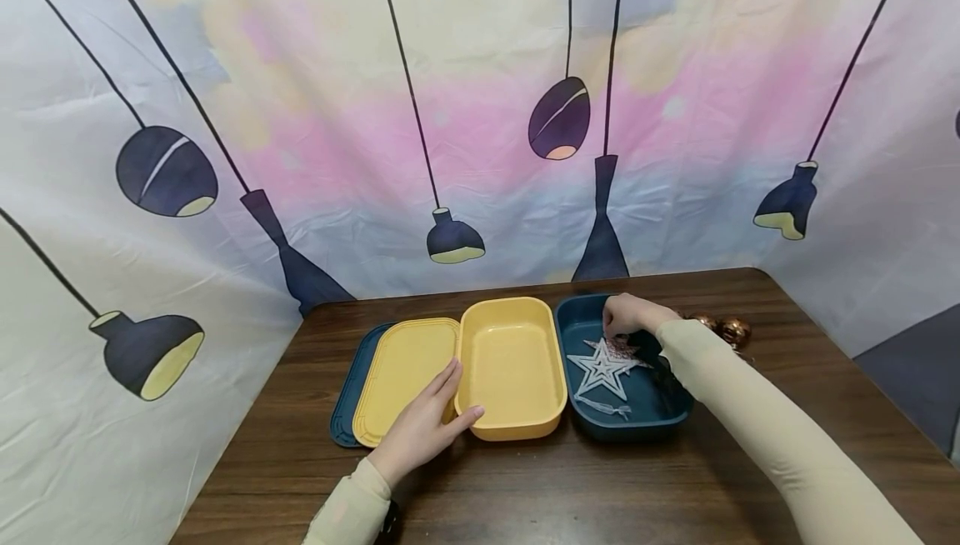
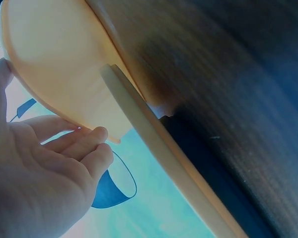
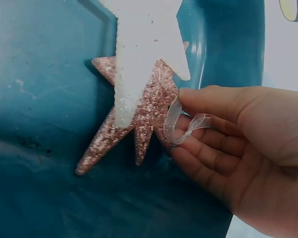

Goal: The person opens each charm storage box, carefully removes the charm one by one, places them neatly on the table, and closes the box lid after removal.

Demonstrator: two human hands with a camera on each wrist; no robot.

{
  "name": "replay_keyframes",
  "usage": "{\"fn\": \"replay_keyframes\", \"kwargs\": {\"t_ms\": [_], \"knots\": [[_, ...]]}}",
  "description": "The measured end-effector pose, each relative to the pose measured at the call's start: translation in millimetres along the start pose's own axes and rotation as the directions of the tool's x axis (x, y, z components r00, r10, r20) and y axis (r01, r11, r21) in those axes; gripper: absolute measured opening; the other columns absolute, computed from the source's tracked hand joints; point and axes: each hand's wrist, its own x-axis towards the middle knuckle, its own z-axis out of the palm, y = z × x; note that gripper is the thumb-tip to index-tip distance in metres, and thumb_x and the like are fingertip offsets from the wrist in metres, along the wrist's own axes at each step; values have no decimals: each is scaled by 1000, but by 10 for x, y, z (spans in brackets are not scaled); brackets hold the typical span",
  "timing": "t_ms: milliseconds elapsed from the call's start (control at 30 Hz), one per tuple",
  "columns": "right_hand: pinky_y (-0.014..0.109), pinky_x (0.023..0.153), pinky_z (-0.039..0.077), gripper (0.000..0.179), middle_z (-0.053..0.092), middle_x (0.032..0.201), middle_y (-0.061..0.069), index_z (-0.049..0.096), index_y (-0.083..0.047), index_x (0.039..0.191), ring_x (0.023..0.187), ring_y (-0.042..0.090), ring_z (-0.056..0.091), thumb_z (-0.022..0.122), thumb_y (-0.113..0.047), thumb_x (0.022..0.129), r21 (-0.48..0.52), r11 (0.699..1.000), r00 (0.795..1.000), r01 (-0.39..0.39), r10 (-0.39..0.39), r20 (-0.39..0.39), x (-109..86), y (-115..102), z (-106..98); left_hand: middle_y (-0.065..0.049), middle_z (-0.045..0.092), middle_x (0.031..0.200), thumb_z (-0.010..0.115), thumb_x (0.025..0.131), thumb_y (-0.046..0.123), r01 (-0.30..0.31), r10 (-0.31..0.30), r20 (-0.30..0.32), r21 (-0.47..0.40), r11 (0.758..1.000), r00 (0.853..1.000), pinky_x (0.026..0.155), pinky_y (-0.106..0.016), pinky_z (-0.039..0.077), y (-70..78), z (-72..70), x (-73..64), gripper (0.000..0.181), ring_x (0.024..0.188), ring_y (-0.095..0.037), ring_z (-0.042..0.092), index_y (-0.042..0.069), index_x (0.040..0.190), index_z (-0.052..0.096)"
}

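Note:
My right hand reaches into the dark blue box and pinches the edge of a pink glitter star ornament beside its sheer ribbon loop. Over part of that star lies a white star ornament, its own ribbon trailing toward the box's near side. With extended fingers, my left hand touches the left rim of a yellow box, thumb at the near corner. This box stands directly left of the blue one, and its inside shows nothing in it.
Left of the yellow box, a yellow lid lies over a dark blue lid. Shiny copper-coloured balls sit right of the blue box, partly behind my right sleeve. A patterned cloth hangs behind the brown wooden table.

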Motion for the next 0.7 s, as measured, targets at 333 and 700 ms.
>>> {"fn": "replay_keyframes", "kwargs": {"t_ms": [333, 700], "knots": [[28, 62, 43, 20, 65, 69, 6, 76, -7, 80, 57, 11, 49, 65, -6, 96, 14, 999, 999, -36, 36, 13, 36, 0, 2, -9, 24, 165, 52, 94, 71, 11, -11, 6, -11, 1000, 1000, 114, -51, 35, 2, 7, -4, 93, 148, -28, 30, 7, 158, 31], [36, 70, 55, 10, 69, 77, 1, 78, -7, 85, 69, 19, 62, 71, -4, 91, 13, 998, 998, -61, 61, 18, 28, -9, -11, -9, 24, 165, 53, 94, 69, 10, -10, 4, -10, 1000, 1000, 114, -51, 35, -3, 8, -7, 92, 148, -28, 30, 7, 158, 31]]}}
